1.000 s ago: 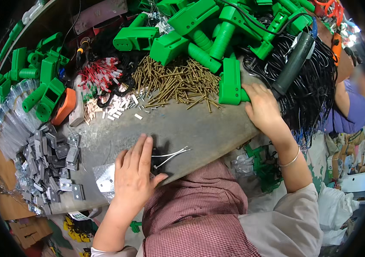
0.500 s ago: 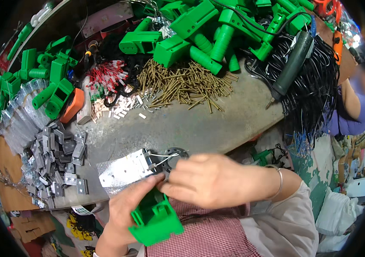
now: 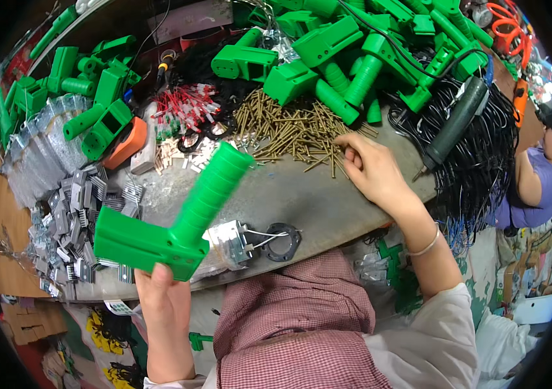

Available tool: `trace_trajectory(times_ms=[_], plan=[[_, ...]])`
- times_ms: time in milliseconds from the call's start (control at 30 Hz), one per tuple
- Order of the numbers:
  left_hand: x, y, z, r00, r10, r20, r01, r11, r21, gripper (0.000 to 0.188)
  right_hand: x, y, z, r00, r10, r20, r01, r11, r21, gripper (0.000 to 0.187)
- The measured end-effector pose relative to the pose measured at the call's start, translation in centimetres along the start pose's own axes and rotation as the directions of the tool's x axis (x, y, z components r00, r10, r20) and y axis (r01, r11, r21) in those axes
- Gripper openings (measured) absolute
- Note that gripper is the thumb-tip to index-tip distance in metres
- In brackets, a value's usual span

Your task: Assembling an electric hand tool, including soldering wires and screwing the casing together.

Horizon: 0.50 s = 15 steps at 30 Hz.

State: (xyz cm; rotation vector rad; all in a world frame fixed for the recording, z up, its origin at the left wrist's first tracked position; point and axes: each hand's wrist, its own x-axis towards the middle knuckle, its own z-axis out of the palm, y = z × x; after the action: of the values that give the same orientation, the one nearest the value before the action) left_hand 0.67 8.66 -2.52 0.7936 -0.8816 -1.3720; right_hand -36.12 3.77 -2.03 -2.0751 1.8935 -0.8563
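My left hand [image 3: 162, 301] is closed on a green plastic tool housing [image 3: 146, 243], holding it up over the near left of the bench. Its ribbed round handle points up and to the right. My right hand [image 3: 373, 165] reaches to the right edge of a pile of long brass-coloured screws [image 3: 289, 129]. Its fingers are curled together at the screws; what is between them is hidden. On the bench between my arms lies a clear-wrapped metal part [image 3: 229, 241], with two white wires running to a black ring-shaped flange [image 3: 282, 243].
Green housings [image 3: 328, 42] are heaped at the back, more at the left. Grey finned metal blocks [image 3: 75, 220] lie front left. Red-and-white wired parts [image 3: 188, 107] sit beside the screws. A dark-handled pointed tool [image 3: 454, 123] rests on black cables [image 3: 477, 162]. Another person [image 3: 535, 175] sits far right.
My left hand has raised the green housing and turned it handle-up. My right hand has left the housing and moved forward to the screw pile.
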Motion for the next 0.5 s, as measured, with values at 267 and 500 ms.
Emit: trace_trajectory(times_ms=[267, 500], plan=[[0.2, -0.4, 1.6, 0.955, -0.239, 0.177, 0.281, 0.920, -0.275, 0.057, 1.4, 0.1, 0.4, 0.847, -0.390, 0.362, 0.518, 0.760, -0.393, 0.024], [0.2, -1.6, 2.8, 0.968, -0.194, 0.158, 0.226, 0.949, -0.218, 0.061, 2.1, -7.9, -2.2, 0.977, -0.194, 0.093, 0.140, 0.899, 0.415, 0.011]])
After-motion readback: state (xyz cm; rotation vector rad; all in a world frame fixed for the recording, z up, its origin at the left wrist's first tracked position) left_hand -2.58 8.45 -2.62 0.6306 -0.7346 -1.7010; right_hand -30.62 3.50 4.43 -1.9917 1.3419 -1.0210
